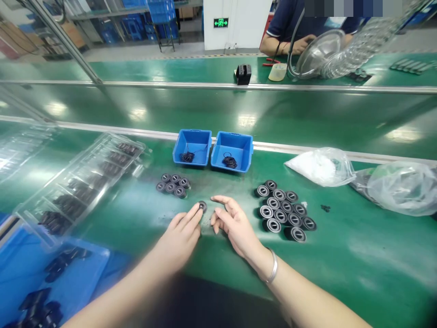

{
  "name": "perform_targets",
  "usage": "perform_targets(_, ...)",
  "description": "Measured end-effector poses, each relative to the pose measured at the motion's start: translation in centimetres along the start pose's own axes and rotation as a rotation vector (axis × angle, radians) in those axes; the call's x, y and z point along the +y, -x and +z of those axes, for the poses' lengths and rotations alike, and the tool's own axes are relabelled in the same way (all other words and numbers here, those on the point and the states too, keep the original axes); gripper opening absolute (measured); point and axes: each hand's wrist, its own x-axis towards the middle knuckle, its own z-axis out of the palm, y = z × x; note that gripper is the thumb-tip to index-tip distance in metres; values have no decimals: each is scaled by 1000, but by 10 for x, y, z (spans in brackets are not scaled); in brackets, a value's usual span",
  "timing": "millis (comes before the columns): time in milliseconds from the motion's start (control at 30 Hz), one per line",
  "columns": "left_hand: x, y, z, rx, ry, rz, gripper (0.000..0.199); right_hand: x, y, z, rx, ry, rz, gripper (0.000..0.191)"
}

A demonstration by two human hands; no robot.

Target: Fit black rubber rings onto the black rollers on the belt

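My left hand [183, 234] has its fingers together on a small black ring-shaped part [202, 207] on the green table. To its right, my right hand [234, 224] is held with fingers apart and nothing visible between them. Several small black round parts [171, 187] stand in a cluster beyond my left hand. A larger group of black cylinders [280, 216] with slotted tops is right of my right hand. Black rings [230, 161] lie in the right blue bin [245, 159], and more [187, 156] in the left blue bin [205, 156].
A clear compartment tray [99, 193] of dark parts is at left, above a blue tray [92, 273] with black parts. Plastic bags [321, 167] lie at right near tiny black pieces [325, 208]. A person [290, 27] works across the metal rail [205, 85].
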Motion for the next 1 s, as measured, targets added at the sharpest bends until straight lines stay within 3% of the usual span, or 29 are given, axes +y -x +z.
perform_targets(167, -26, -28, 7, 30, -82, -101, 28, 2, 0, 1, 40, 141, -55, 32)
perform_targets(300, -39, -33, 8, 26, -113, -142, 29, 4, 1, 1, 22, 176, -59, 26)
perform_targets(500, -30, -18, -2, 138, -114, -196, 24, 6, -1, 0, 9, 205, -72, 21)
perform_targets(633, -25, -3, 3, 179, -92, -168, 23, 10, 1, 1, -23, 344, -113, 16)
perform_targets(700, -26, 2, 8, 169, -99, -143, 23, 6, 6, 2, -65, 514, -202, 15)
perform_targets(800, -30, 5, 12, 165, -93, -109, 23, -16, 17, 3, -94, 898, -470, 20)
perform_targets(900, -28, 5, 10, 189, -43, -141, 21, -46, 25, -5, 106, 1355, -688, 24)
perform_targets(1000, -17, 4, 2, 218, 128, -240, 21, -66, 26, -26, 464, 1737, -660, 26)
